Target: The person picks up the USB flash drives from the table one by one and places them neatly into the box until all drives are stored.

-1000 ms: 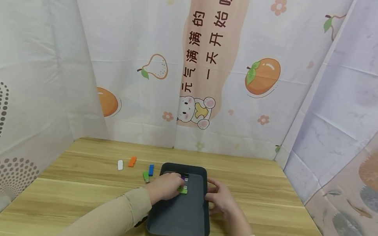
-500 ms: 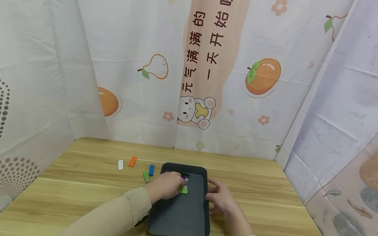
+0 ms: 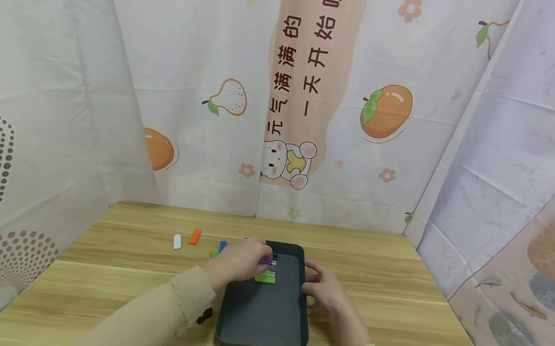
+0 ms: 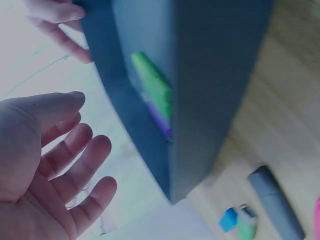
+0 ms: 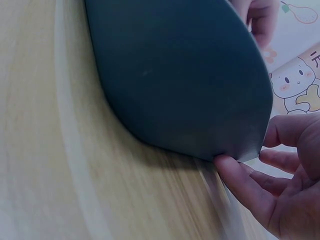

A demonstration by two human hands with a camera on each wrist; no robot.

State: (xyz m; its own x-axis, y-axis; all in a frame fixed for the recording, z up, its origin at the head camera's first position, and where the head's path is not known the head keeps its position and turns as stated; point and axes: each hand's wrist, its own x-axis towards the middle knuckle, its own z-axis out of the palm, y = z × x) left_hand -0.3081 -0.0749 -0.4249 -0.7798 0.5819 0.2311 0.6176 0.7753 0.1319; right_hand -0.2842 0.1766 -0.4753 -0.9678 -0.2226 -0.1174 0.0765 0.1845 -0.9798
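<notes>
My left hand (image 3: 239, 259) hovers over the far left part of a dark grey tray (image 3: 265, 318). In the left wrist view its fingers are loosely spread, with nothing between them. Just by its fingertips in the head view, green USB flash drives (image 3: 265, 279) and a purple one (image 3: 265, 261) lie in the tray, connectors to the right; others are hidden by the hand. On the tray's right side my right hand (image 3: 327, 293) holds the wall. The right wrist view shows its thumb (image 5: 235, 175) low on the outside and the fingers at the rim.
Left of the tray on the wooden table (image 3: 105, 267) lie a white flash drive (image 3: 177, 241), an orange one (image 3: 194, 237) and a blue one (image 3: 223, 245). A dark grey drive (image 4: 276, 200) shows in the left wrist view. A printed curtain (image 3: 181, 155) stands behind the table.
My left hand has let go of a green flash drive, which now lies in the tray beside another, and has risen away toward the far left. The right hand stays put.
</notes>
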